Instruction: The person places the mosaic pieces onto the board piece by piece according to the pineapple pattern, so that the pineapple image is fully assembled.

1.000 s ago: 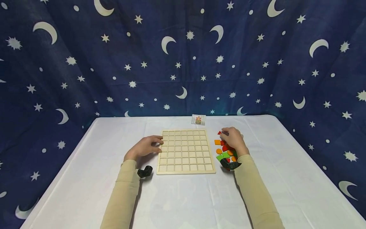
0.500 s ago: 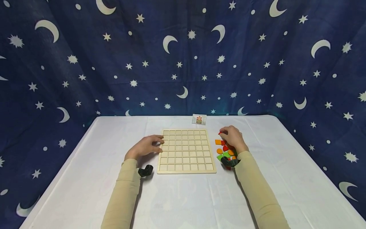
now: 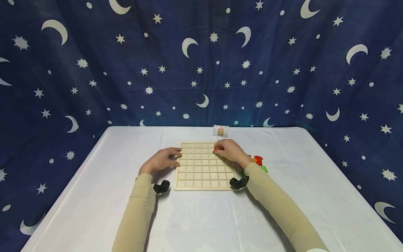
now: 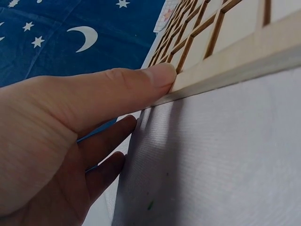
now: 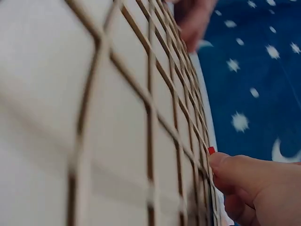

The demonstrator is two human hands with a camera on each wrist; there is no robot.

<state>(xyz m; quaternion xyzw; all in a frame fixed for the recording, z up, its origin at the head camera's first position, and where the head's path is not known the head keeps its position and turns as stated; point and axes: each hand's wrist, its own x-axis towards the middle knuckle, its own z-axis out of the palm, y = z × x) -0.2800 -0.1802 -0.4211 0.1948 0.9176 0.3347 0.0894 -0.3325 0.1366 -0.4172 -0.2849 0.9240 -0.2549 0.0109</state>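
The right hand (image 3: 233, 151) pinches a red piece (image 5: 211, 150) near the far-right corner of the grid board (image 3: 201, 175); the left hand (image 3: 160, 161), loosely spread, touches the board's left edge. Early release (it's small) could land it crooked.

The left arm (image 3: 133, 213) is pointing forward, the left hand (image 3: 160, 161) keeping its thumb (image 4: 124, 84) straight, apart from the fingers (image 4: 107, 142). The right arm (image 3: 280, 210) is slanting inward, the right hand (image 3: 232, 150) pinching at its tips.
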